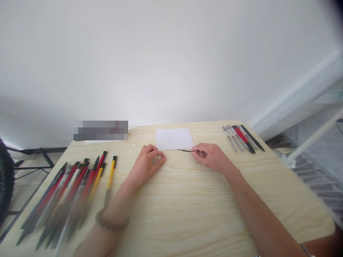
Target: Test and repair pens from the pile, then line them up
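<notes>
My right hand (211,157) rests on the wooden table (187,200) and pinches a thin pen (190,151), its tip pointing left over the lower edge of a small white paper (174,138). My left hand (147,164) lies a little to the left of the paper, fingers curled with thumb and forefinger pressed together; whether anything sits between them I cannot make out. A beaded bracelet (111,223) circles my left wrist.
Several pens (72,189) with red, black, yellow and white barrels lie in a row at the table's left. A smaller group of pens (242,137) lies at the far right corner. A white wall stands behind; metal shelving (316,142) is right.
</notes>
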`<state>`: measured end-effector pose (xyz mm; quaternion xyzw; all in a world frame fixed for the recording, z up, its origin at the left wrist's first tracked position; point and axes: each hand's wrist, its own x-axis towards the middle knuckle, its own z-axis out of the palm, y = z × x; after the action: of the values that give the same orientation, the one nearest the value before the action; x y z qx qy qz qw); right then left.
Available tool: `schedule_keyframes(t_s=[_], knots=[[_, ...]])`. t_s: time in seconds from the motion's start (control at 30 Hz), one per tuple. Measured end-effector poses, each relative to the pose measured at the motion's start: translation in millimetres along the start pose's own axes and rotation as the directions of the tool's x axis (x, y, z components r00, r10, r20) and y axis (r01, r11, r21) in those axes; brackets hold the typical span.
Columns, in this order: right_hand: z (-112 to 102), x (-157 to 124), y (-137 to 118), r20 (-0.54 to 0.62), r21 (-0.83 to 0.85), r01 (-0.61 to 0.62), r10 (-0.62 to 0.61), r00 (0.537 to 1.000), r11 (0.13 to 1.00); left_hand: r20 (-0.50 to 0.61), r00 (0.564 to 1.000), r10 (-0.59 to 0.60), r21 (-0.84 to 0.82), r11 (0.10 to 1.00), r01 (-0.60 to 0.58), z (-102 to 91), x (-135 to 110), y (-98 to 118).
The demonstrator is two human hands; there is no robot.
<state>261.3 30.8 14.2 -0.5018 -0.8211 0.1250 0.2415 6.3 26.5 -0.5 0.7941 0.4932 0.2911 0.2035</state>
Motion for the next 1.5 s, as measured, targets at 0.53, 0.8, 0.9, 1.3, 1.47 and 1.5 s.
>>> schedule_keyframes(t_s=[0.53, 0.8, 0.9, 1.3, 1.47, 1.5], knots=[[4.2, 1.1, -8.3, 0.045, 0.009, -0.011, 0.01, 0.999, 1.0, 0.041, 0.999, -0.021, 0.024, 1.0, 0.02, -4.8, 0.0, 9.5], [5.5, 1.1, -7.6, 0.052, 0.019, -0.02, 0.019, 0.998, 1.0, 0.073, 0.997, 0.003, -0.019, 1.0, -0.002, -5.4, -1.0, 6.1], [5.5, 1.0, -7.5, 0.057, 0.017, -0.025, 0.024, 0.998, 1.0, 0.088, 0.996, 0.006, -0.032, 0.999, -0.003, -5.8, -1.0, 4.9], [6.1, 1.2, -7.4, 0.057, 0.02, -0.027, 0.026, 0.998, 0.999, 0.136, 0.991, 0.001, -0.085, 0.996, 0.011, -7.9, -2.2, 4.4], [6.2, 1.6, -7.2, 0.059, 0.021, -0.03, 0.029, 0.998, 0.999, 0.064, 0.997, 0.041, 0.041, 0.998, -0.044, -6.2, -1.6, 6.9], [6.1, 1.6, -7.2, 0.058, 0.022, -0.031, 0.03, 0.998, 0.999, 0.037, 0.998, 0.045, 0.081, 0.996, -0.048, -5.5, -1.5, 7.1]])
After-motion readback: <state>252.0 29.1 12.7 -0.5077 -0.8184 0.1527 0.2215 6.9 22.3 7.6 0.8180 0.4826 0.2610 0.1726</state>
